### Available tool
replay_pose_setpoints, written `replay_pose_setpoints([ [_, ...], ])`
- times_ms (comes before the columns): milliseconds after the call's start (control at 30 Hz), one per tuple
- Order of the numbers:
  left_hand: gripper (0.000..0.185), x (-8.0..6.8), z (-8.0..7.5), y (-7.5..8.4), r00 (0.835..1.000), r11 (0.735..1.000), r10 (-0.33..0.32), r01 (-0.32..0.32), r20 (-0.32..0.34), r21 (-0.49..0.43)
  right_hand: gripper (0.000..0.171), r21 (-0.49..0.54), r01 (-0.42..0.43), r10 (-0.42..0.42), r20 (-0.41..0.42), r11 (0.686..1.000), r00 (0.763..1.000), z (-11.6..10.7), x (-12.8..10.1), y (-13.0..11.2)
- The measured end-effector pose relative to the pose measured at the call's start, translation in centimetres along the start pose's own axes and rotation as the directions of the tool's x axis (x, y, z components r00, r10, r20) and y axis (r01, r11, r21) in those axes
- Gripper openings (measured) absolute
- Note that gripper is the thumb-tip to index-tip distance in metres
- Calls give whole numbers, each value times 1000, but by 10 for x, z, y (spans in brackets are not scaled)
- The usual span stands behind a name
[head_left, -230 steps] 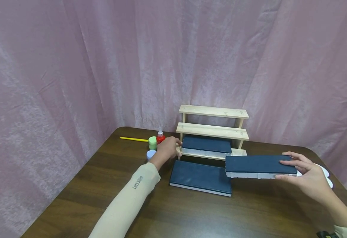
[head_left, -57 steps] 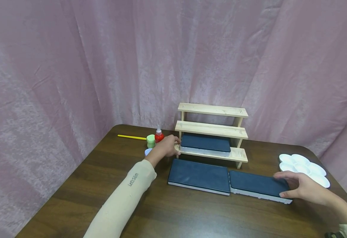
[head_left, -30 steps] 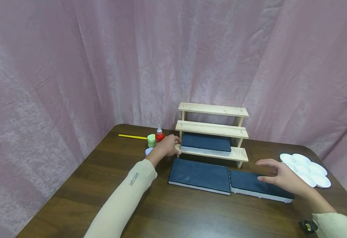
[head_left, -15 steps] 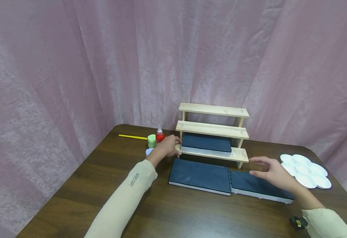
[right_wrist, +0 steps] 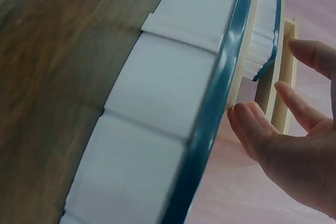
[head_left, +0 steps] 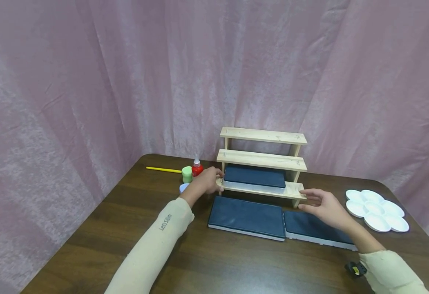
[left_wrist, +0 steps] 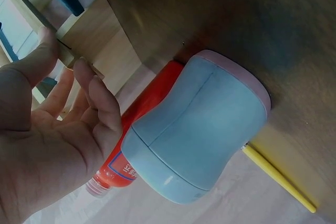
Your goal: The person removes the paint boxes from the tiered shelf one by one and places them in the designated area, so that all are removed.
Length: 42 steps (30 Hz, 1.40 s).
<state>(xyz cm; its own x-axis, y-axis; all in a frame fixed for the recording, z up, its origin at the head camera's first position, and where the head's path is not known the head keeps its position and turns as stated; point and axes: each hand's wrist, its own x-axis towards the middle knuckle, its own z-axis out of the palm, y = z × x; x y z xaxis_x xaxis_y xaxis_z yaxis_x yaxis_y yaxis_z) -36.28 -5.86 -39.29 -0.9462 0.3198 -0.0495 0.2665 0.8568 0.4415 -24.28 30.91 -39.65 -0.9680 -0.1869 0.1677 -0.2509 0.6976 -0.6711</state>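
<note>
A three-step wooden rack (head_left: 261, 159) stands at the back of the table. My left hand (head_left: 208, 180) holds the left end of its lowest board, thumb on one side and fingers on the other in the left wrist view. At the right end of that board is my right hand (head_left: 322, 207), fingers apart and loosely bent, fingertips close to or touching the wood. A dark blue-lidded box (head_left: 255, 176) with white sides lies on the lowest step. In front, a wider blue-lidded box (head_left: 246, 217) and a narrower blue-lidded box (head_left: 310, 227) lie side by side; my right forearm partly covers the narrower one.
Beside my left hand stand a red bottle (head_left: 197, 168), a green waisted container (head_left: 186, 174) and a light blue waisted container (left_wrist: 197, 124). A yellow stick (head_left: 164, 169) lies behind them. A white flower-shaped palette (head_left: 376, 209) lies at right. Pink curtain (head_left: 258, 73) hangs behind.
My right hand has set the narrower box down beside the wider one and let go. It has then moved left to the rack's right end. The left hand has stayed in place.
</note>
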Motion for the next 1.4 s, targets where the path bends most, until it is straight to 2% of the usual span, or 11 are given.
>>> replay_pose_setpoints([
  [200,53,-1,0,-1,1000,1000,14,-14,-2,10,47,-29,18,-18,-25,999,1000,5,4,-7],
  [467,53,-2,0,-2,1000,1000,4,-4,0,13,48,-27,27,-28,-14,999,1000,13,15,-13],
  [767,53,0,0,-4,1000,1000,0,0,-3,18,49,40,88,-88,-19,995,996,23,32,-20],
  [967,52,-1,0,-4,1000,1000,6,-6,-7,17,51,-6,108,-108,-31,994,994,26,45,-27],
  [1133,52,0,1,-4,1000,1000,6,-6,-7,15,56,-31,87,-87,9,996,996,26,52,-33],
  [1400,52,2,1,-3,1000,1000,3,-3,-2,18,59,-119,126,-121,46,985,992,26,62,-34],
])
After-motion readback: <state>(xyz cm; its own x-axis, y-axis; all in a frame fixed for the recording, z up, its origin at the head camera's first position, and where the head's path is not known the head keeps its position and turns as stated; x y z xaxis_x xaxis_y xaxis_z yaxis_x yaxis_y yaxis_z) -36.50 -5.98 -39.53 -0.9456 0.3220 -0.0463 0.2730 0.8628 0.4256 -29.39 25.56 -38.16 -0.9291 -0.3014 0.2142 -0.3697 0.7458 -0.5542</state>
